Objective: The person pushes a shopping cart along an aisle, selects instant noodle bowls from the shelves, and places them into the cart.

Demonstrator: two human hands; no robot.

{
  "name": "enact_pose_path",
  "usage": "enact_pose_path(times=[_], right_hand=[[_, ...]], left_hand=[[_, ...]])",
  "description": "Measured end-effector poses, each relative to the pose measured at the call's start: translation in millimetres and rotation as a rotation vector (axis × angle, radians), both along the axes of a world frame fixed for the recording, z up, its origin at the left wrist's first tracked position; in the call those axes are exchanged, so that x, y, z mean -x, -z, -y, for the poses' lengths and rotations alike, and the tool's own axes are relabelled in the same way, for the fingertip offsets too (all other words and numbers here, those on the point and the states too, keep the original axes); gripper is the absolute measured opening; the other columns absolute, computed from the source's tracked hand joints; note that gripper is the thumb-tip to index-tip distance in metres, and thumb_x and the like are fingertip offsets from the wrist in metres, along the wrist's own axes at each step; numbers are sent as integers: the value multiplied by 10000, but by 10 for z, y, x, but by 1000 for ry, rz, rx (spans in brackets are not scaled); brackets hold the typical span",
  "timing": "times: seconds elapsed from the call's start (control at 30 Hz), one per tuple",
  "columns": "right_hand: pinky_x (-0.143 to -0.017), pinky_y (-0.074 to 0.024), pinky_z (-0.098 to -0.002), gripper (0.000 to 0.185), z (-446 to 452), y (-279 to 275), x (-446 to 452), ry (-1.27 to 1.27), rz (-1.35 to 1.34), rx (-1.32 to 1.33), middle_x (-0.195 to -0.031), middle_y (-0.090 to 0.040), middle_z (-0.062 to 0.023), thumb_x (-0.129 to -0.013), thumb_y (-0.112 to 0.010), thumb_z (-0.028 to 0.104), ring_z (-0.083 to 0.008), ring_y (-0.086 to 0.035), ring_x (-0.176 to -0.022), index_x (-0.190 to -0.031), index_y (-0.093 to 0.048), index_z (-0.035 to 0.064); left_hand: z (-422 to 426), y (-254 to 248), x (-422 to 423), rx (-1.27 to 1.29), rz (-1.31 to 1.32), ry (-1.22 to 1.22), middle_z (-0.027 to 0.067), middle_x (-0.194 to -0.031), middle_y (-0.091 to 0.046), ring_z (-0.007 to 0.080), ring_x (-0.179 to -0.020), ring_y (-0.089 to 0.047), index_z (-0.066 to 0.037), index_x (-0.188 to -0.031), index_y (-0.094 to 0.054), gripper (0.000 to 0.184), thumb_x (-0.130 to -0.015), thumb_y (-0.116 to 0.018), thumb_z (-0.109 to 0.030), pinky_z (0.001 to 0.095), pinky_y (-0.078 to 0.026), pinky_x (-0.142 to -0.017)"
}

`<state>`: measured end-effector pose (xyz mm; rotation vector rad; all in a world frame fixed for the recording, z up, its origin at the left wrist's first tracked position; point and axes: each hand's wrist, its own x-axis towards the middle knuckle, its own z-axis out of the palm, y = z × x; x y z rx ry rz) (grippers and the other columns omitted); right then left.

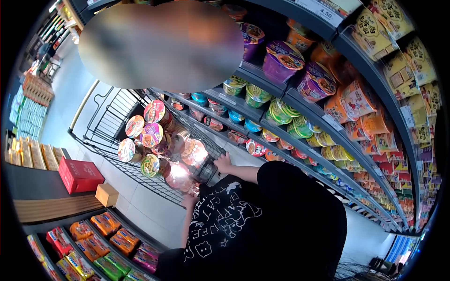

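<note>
A black wire shopping cart [110, 152] stands in front of me, tilted in this round, wide view. My right hand [224, 164] is closed over the rim at its near end. My left hand [189, 201] is on the same end, nearer the bottom of the view, its fingers bent at the rim and partly hidden. Inside the cart lie several instant noodle cups, among them a purple-lidded cup [152, 135], a red-lidded cup [155, 111] and a green-lidded cup [150, 166]. Bright glare washes out the noodle cups nearest my hands.
Shelves [267, 114] of noodle cups and packets run along the right, close to the cart. A red box [80, 175] and a small cardboard box [107, 195] are at the left. Packaged snacks [105, 225] fill a lower-left rack. A blurred patch hides the top.
</note>
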<state>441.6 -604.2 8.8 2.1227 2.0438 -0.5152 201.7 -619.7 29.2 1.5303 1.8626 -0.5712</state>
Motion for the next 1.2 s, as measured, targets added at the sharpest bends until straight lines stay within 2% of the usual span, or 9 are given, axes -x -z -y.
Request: enact_pose_path(times=[0.27,0.47,0.53,0.57,0.6,0.67,0.77,1.1,1.2], right_hand=[[-875,-186,-454,130,-32,-5,-79,-31,-116,-125,-791,-534,4,-658,-490,138,-179,-422,-920,-724,-578,206],[-839,-223,-443,134,-89,51,-117,-30,-145,-156,-754,-541,14,-635,-501,132,-167,-437,-889,-700,-590,209],[-825,-234,-440,140,-108,16,-160,-57,-136,-160,-738,-543,11,-626,-507,132,-168,-447,-871,-698,-597,212],[-811,-246,-437,146,-105,30,-146,-72,-131,-166,-721,-546,7,-618,-513,132,-170,-457,-853,-695,-605,216],[-805,-251,-434,153,-95,-1,-135,-63,-148,-142,-721,-549,2,-611,-520,134,-174,-464,-843,-700,-609,219],[-797,-256,-426,161,-107,-138,-151,-84,-189,-152,-743,-561,-7,-601,-534,140,-186,-469,-846,-715,-613,222],[-782,-246,-423,169,-109,-110,-208,-118,-242,-154,-795,-561,3,-596,-545,158,-172,-456,-875,-747,-604,204],[-795,-235,-421,157,-95,-148,-255,-165,-242,-220,-822,-559,11,-596,-553,142,-154,-449,-883,-741,-594,187],[-779,-232,-430,201,-93,-192,-276,-198,-249,-173,-834,-540,16,-608,-525,136,-161,-436,-898,-790,-581,200]], left_hand=[[-22,-226,-89,-118,11,3,155,-811,-589,295,-794,-569,-57,-772,-594,461,-431,-664,-359,362,-448,-702],[-54,-161,-56,-113,68,15,147,-867,-569,313,-827,-547,-96,-945,-506,588,-440,-674,-345,390,-433,-727],[-52,1001,313,-417,579,308,137,-1019,-514,318,-846,-527,-101,-1019,-496,541,-540,-648,-302,415,-401,-774],[-20,754,237,-514,547,381,122,-996,-531,304,-817,-536,-108,-1000,-525,469,-579,-632,-286,426,-413,-744],[-20,-72,-30,-147,172,133,117,-951,-552,276,-809,-546,-97,-917,-564,390,-586,-625,-296,410,-432,-707],[-27,-87,-14,-90,134,7,110,-873,-566,263,-808,-552,-84,-864,-567,408,-528,-667,-293,369,-448,-684],[0,60,-9,-149,74,-102,145,-897,-549,281,-835,-550,-27,-902,-521,554,-458,-683,-316,357,-448,-711],[10,-59,-67,-189,42,-108,206,-834,-556,300,-797,-563,124,-944,-395,657,-482,-633,-277,330,-448,-701],[14,-4,-74,-153,-9,-141,178,-903,-545,299,-845,-545,46,-968,-449,634,-470,-620,-308,342,-426,-749]])
